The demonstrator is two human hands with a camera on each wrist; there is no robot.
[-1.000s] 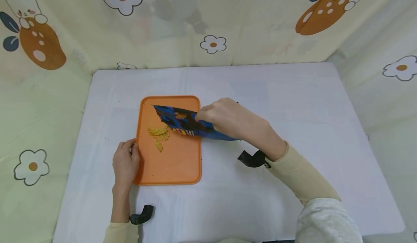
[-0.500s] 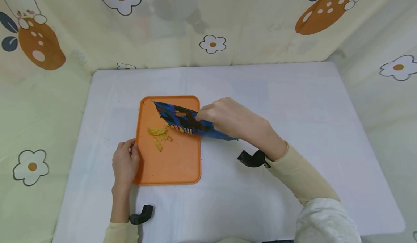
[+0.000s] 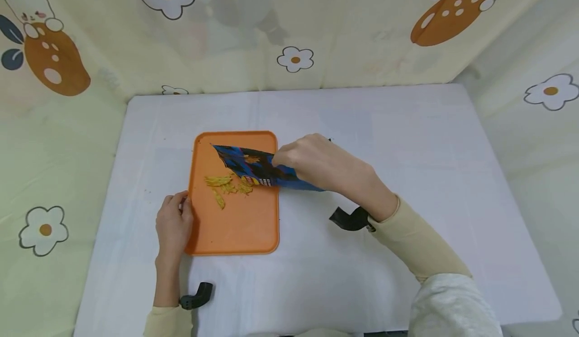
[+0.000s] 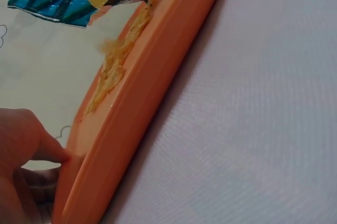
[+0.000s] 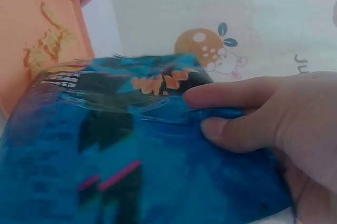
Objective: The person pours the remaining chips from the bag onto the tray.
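An orange tray [image 3: 235, 226] lies on the white table, with a small heap of ridged yellow potato chips [image 3: 219, 182] on it. My left hand [image 3: 174, 224] grips the tray's left edge; in the left wrist view its fingertips [image 4: 59, 153] press at the rim. Over the tray's right side, my right hand [image 3: 316, 161] holds a blue and black chip bag [image 3: 253, 163], tilted with its torn mouth low toward the tray. In the right wrist view, thumb and index finger pinch the bag [image 5: 116, 129]. What is left inside the bag is hidden.
The white table [image 3: 384, 256] extends to the right of the tray. A patterned curtain [image 3: 235, 35] stands behind the table and at both sides. A black camera mount [image 3: 350, 219] sticks out from the right wrist, another camera mount [image 3: 197, 296] from the left.
More chips have dropped onto the tray beside the first ones, just under the bag's mouth. The bag has rocked slightly up and down in my right hand. My left hand has stayed put.
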